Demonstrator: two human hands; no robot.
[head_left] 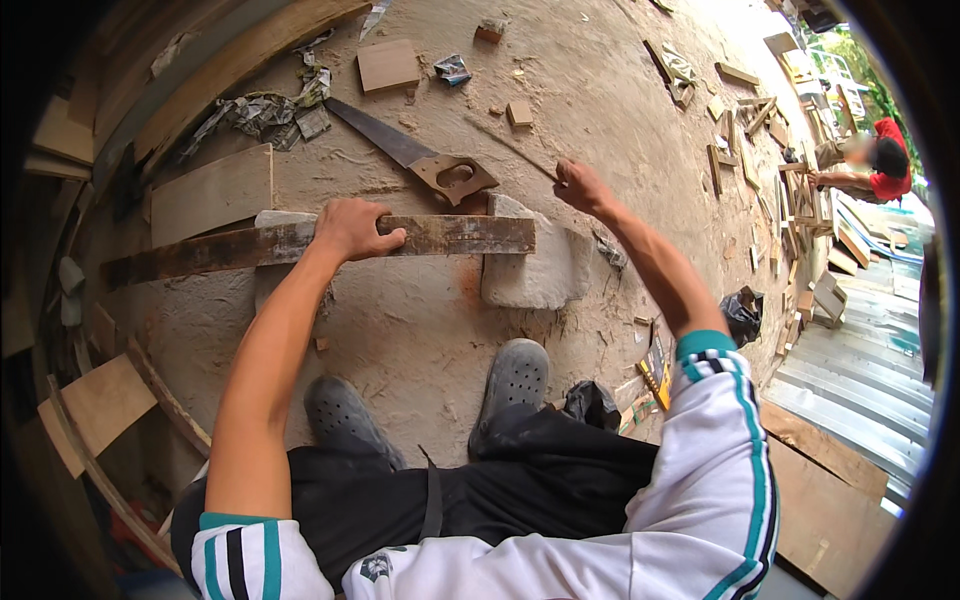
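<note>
A long, weathered wooden plank (460, 236) lies crosswise before me, its right end resting on a pale stone-like block (535, 265). Another pale block shows partly beneath its left half. My left hand (352, 230) is closed over the plank near its middle, thumb toward the right. Off to the right and beyond the plank, my right hand (583, 187) is raised and closed round the end of a thin, straight stick (515, 148) that points away to the left. A handsaw (410, 155) with a wooden handle lies on the ground just past the plank, touched by neither hand.
Board pieces (388, 66), a small wood block (519, 113) and crumpled paper (260, 115) lie beyond. A yellow-handled tool (656, 375) and black plastic bags (592, 406) are at right. Another person (885, 160) in red works at far right among wood scraps.
</note>
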